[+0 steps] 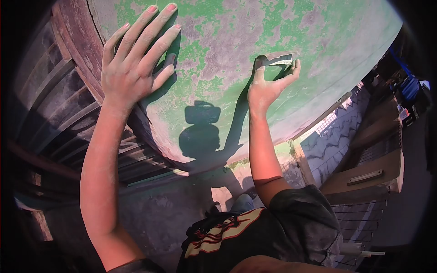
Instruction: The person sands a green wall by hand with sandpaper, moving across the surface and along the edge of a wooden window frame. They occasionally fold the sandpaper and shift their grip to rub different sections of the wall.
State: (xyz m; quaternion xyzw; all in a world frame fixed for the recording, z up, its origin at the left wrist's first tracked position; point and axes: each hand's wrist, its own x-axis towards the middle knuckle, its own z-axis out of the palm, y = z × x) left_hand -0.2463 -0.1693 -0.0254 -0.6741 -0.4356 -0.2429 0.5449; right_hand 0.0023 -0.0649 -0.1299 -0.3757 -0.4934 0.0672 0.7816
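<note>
A person is pressing the left hand [132, 68], fingers spread & holding nothing, flat against a wall [318, 50] w/ peeling green paint. The right hand [269, 82] is gripping what looks like a scraper [282, 59] against the wall, to the right.

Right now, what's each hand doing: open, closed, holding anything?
Left hand: open, fingers spread, palm flat on the green wall, holding nothing.
Right hand: closed on a scraper, pressing its blade to the wall.
</note>
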